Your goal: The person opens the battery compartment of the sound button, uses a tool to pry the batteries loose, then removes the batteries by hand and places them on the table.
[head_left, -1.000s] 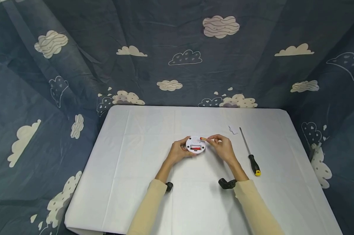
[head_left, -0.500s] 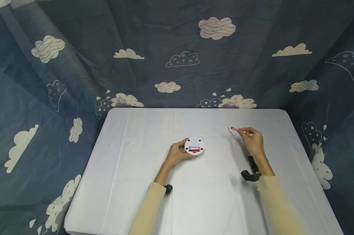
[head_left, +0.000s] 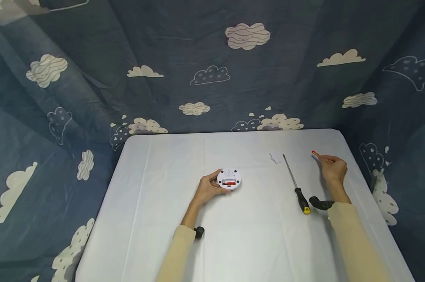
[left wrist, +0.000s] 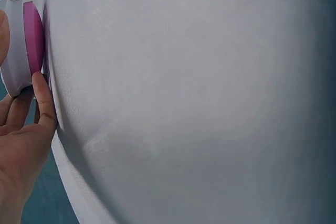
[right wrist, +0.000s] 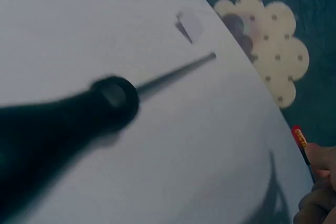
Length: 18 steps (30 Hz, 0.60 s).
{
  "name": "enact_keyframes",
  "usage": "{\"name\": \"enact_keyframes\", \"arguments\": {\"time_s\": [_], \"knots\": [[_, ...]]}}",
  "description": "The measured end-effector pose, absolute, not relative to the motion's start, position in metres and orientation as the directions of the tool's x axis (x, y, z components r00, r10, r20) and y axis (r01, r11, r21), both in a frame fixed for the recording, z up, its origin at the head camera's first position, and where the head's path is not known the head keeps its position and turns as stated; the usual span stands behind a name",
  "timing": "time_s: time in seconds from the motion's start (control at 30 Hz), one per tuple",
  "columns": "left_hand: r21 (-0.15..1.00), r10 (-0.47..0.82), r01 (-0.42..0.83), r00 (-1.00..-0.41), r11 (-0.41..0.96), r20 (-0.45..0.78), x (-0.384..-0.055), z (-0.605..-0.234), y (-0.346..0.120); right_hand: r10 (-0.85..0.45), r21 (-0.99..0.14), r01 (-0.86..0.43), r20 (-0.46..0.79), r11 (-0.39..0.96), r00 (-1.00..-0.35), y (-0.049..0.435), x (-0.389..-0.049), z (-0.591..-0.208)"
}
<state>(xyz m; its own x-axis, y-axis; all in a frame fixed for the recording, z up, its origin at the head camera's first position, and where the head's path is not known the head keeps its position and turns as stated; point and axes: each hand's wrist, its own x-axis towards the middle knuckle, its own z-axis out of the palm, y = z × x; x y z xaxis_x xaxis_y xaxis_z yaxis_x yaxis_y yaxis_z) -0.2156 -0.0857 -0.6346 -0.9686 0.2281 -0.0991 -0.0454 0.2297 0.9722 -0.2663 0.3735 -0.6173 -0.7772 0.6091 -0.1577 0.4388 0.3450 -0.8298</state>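
Note:
My left hand (head_left: 208,189) grips a round white device (head_left: 234,175) by its side, over the middle of the table. Its perforated face is turned up, and a red battery (head_left: 229,183) sits in its uncovered compartment. In the left wrist view the device (left wrist: 14,51) shows a pink band, fingers below it. Far to the right, my right hand (head_left: 334,169) pinches another small battery, red-ended (head_left: 315,153), between thumb and fingers above the table. The right wrist view shows this battery (right wrist: 299,137) with a red end and a dark end, partly covered by the thumb.
A screwdriver (head_left: 302,199) with a black and yellow handle lies left of my right hand. Beyond its tip is a small white cover piece (head_left: 275,158). The white-covered table (head_left: 170,156) ends at a dark cloud-printed cloth (head_left: 198,47). A blurred dark shape (right wrist: 52,140) fills part of the right wrist view.
My right hand has moved from beside the device out to the right, carrying the battery past the white piece and the screwdriver. The left hand keeps holding the device; the head view has shifted slightly.

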Motion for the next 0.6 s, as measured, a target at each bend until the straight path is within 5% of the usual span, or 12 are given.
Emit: {"name": "enact_keyframes", "arguments": {"time_s": [0.27,0.6], "knots": [[0.974,0.236,-0.045,-0.967,0.224,-0.099,-0.215,-0.635,-0.088,0.707,-0.857,0.481,-0.224,0.185,-0.671,0.392,-0.280,-0.626],[0.974,0.232,-0.059,-0.966,0.220,-0.112,-0.217,-0.635,-0.088,0.672,-0.809,0.514,-0.213,0.286,-0.710,0.387,-0.283,-0.634]]}}
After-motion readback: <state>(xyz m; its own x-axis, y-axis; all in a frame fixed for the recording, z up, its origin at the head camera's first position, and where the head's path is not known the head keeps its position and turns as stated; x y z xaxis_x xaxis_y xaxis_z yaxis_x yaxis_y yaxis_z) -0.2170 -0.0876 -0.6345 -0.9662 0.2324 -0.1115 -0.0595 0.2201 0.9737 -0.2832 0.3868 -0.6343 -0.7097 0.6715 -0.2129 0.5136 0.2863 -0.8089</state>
